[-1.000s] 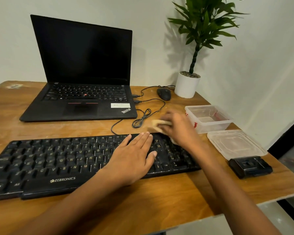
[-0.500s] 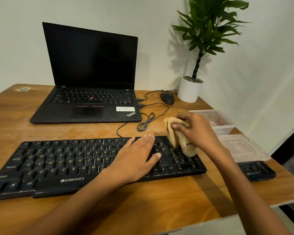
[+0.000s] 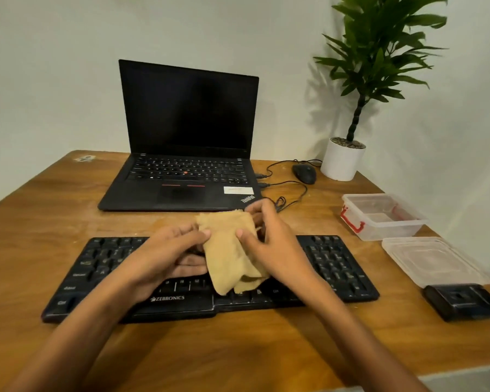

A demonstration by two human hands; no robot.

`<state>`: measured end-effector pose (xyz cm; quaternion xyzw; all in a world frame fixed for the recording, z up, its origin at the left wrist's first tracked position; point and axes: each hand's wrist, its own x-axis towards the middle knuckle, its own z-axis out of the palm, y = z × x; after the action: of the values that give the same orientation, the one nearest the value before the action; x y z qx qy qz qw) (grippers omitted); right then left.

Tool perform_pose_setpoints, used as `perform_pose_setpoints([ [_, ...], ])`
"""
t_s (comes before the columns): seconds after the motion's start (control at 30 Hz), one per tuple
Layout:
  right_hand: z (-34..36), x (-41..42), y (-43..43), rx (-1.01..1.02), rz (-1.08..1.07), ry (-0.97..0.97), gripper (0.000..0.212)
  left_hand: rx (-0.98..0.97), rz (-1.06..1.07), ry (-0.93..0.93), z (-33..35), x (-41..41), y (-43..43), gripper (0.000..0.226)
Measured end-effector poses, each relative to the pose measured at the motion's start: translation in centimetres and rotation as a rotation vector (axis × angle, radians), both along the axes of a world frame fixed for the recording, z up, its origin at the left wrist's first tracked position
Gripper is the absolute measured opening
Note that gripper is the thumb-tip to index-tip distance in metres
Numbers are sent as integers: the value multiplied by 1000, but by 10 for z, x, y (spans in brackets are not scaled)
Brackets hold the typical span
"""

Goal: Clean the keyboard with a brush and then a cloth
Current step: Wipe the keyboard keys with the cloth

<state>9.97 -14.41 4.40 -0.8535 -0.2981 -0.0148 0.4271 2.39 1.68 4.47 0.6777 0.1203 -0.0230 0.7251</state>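
Cloth [image 3: 232,256] held just above middle of keyboard [image 3: 337,267], gripped from both sides. Left hand [image 3: 167,253] at 9 o'clock of cloth, thumb and curled fingers pinching its edge. Right hand [image 3: 272,250] at 3 o'clock, thumb pressed on front, fingers wrapped behind. Lower end hanging loose toward bottom row of keys, contact impossible to tell.

Keyboard lying flat on desk [image 3: 68,222], near its front edge. Around it, laptop [image 3: 181,176] at 12 o'clock, open tub [image 3: 379,219] at 2 o'clock, lid [image 3: 433,258] at 3 o'clock and black block [image 3: 461,301] at 4 o'clock. No brush identifiable.

Apparently cloth stage, with cloth being gathered or refolded and wiping proper not under way. Best done by folding into firm flat pad with no tail dangling, so as not to snag keycaps. Then anchor keyboard with left hand and wipe with right in straight rows from 9 to 3 o'clock. Use light pressure on key tops and run folded edge down gaps. Keep clear of cable [image 3: 303,193] at 1 o'clock. Turn to clean face when soiled.
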Motion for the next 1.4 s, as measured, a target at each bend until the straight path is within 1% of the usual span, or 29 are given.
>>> perform_pose_setpoints([
  [0.03,-6,0,0,-114,-34,-129,23,52,24,10,-2,0,3,11],
  [0.07,-9,-1,-1,-190,-59,-210,21,86,41,16,-5,0,6,8],
  [0.1,-11,-2,-2,-232,-80,-239,21,108,50,17,-6,-1,8,6],
  [0.13,-12,-3,-4,-238,-96,-242,23,120,51,13,-8,-1,8,8],
  [0.2,-11,-6,-8,-184,-107,-250,24,127,46,4,-8,-1,7,9],
  [0.27,-6,-13,-11,-112,-81,-285,21,128,45,-5,-7,-1,6,12],
  [0.3,-3,-17,-12,-102,-50,-298,24,125,46,-11,-7,-2,6,14],
  [0.37,4,-28,-12,-170,53,-307,42,121,36,-25,-6,-2,5,16],
  [0.43,7,-36,-9,-335,179,-329,63,110,25,-27,-6,-3,5,18],
  [0.47,7,-38,-8,-417,230,-365,70,100,24,-26,-6,-3,6,18],
  [0.53,5,-39,-6,-504,283,-447,75,72,26,-23,-5,-4,6,19],
  [0.6,2,-37,-5,-494,280,-480,69,32,26,-28,-5,-4,7,21],
  [0.67,-4,-35,-6,-408,249,-476,56,-10,27,-46,-5,-4,6,23],
  [0.73,-7,-31,-7,-279,200,-442,37,-24,22,-80,-4,-4,5,24],
  [0.8,-7,-27,-10,-67,135,-322,16,12,16,-137,-3,-4,3,26],
  [0.83,-6,-25,-13,74,102,-238,9,45,17,-169,-2,-3,1,27],
  [0.9,-3,-20,-19,324,21,-83,10,138,22,-232,-2,-1,-4,36],
  [0.97,-2,-15,-27,485,-76,72,13,269,-2,-310,-4,2,-8,46],
  [1.03,-4,-9,-38,580,-148,222,4,398,-50,-373,-6,5,-12,52],
  [1.07,-6,-6,-44,565,-185,245,9,480,-75,-388,-8,7,-14,57],
  [1.1,-9,-3,-51,505,-217,229,14,585,-93,-401,-10,8,-15,63],
  [1.17,-16,-1,-66,353,-250,143,19,795,-107,-423,-13,10,-19,67],
  [1.2,-19,-1,-72,286,-258,92,20,863,-115,-428,-14,10,-21,67],
  [1.3,-24,-3,-90,164,-279,-4,16,959,-152,-410,-18,9,-27,69],
  [1.37,-24,-6,-95,117,-289,7,12,1010,-179,-394,-20,9,-30,71],
  [1.4,-23,-8,-96,92,-297,16,14,1035,-197,-393,-20,9,-32,69],
])
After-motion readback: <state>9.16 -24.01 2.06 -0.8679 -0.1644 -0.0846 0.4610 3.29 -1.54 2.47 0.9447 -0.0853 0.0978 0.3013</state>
